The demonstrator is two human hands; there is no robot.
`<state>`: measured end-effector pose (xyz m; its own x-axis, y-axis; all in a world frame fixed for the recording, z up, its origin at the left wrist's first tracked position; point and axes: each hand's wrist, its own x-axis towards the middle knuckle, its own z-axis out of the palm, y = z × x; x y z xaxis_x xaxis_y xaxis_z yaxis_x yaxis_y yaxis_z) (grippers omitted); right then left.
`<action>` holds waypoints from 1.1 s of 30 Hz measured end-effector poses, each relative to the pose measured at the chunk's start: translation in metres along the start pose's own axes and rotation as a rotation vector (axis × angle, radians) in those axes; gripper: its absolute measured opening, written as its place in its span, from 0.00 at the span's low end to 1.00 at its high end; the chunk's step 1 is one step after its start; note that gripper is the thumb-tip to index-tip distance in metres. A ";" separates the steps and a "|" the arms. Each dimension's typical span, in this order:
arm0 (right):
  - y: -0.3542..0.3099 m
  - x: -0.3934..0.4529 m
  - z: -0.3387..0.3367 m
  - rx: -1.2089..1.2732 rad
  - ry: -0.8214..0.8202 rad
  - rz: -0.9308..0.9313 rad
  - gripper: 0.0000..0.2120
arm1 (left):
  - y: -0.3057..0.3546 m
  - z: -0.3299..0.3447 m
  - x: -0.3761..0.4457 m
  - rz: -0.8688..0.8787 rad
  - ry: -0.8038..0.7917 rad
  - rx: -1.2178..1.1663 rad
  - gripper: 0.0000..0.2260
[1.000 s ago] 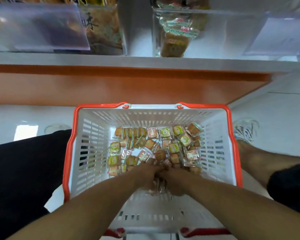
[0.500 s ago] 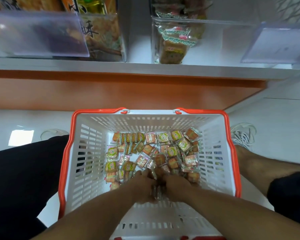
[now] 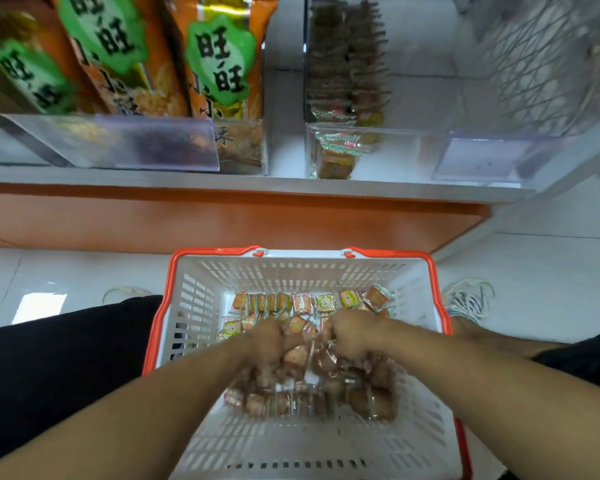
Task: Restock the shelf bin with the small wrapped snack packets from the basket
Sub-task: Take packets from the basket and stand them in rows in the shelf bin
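- Your left hand (image 3: 274, 341) and right hand (image 3: 352, 336) sit side by side, nearly touching, fingers curled down into the snack packets (image 3: 312, 372); each appears to be clutching a bunch, though blur hides the exact grip.
- A second ago both hands were pressed low and close to you in the pile; now they have come up and forward with packets hanging beneath them. I judge the scoop done and the lift toward the shelf begun.
- The packets are small and roughly square, so no long axis is readable; they lie jumbled, facing every way.
- The rest of the packets still lie on the floor of the basket (image 3: 201, 306), mostly along its far wall.
- The clear shelf bin (image 3: 378, 150), above and beyond the basket, holds a few matching packets at its left front and is mostly empty.
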<state>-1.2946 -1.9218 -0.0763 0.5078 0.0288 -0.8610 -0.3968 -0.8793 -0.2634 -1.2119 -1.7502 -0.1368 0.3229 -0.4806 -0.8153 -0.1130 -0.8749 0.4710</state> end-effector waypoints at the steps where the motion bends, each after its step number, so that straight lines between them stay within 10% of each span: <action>1: -0.005 -0.013 -0.016 0.018 0.041 -0.012 0.20 | 0.008 -0.012 -0.008 -0.001 0.038 -0.029 0.23; 9: -0.028 -0.139 -0.136 0.176 0.187 -0.224 0.15 | 0.091 -0.099 -0.100 0.115 0.149 -0.154 0.22; 16: -0.030 -0.227 -0.194 0.841 0.270 -0.626 0.12 | 0.153 -0.139 -0.178 0.381 0.089 -0.629 0.19; 26: -0.040 -0.197 -0.185 1.065 0.380 -0.580 0.11 | 0.170 -0.147 -0.181 0.553 0.149 -1.022 0.32; 33: -0.033 -0.199 -0.187 1.019 0.336 -0.598 0.14 | 0.174 -0.154 -0.171 0.527 0.054 -0.999 0.23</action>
<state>-1.2395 -1.9878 0.1849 0.9269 0.0432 -0.3729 -0.3735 0.0077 -0.9276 -1.1421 -1.8109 0.1365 0.5000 -0.7510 -0.4312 0.5467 -0.1124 0.8297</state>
